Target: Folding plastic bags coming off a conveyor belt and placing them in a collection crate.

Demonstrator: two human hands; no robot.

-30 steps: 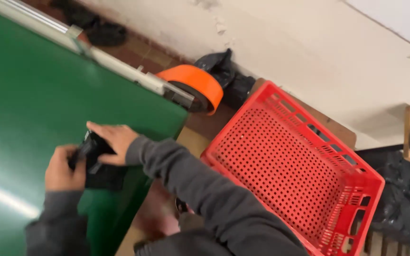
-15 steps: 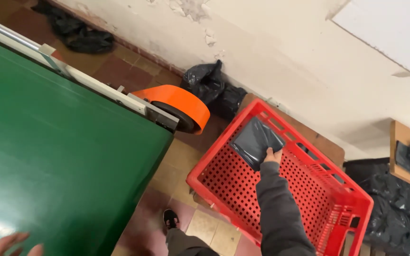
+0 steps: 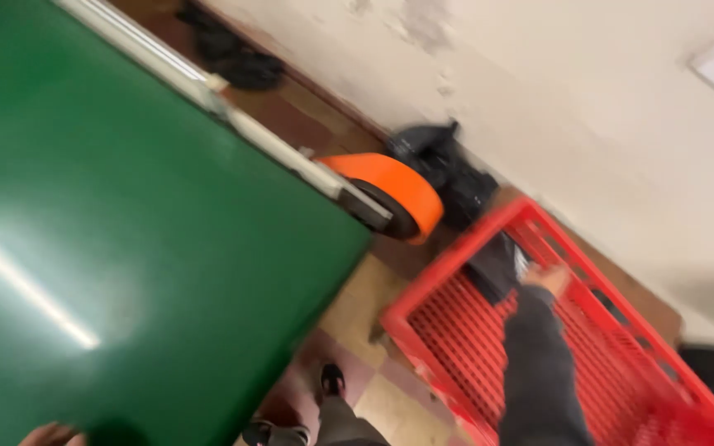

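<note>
Head view shows the right hand [image 3: 549, 279] stretched out over the far corner of a red crate [image 3: 456, 289], its fingers touching a dark flat packet [image 3: 497, 263] that lies inside against the crate wall; blur hides whether the fingers grip it or merely rest on it. Just beyond that hand sit an orange roller [image 3: 390, 186] and black bags [image 3: 444, 161] by the wall. Only the left hand's [image 3: 47, 434] knuckles show at the near edge of the green table [image 3: 126, 248], so its pose is unclear.
</note>
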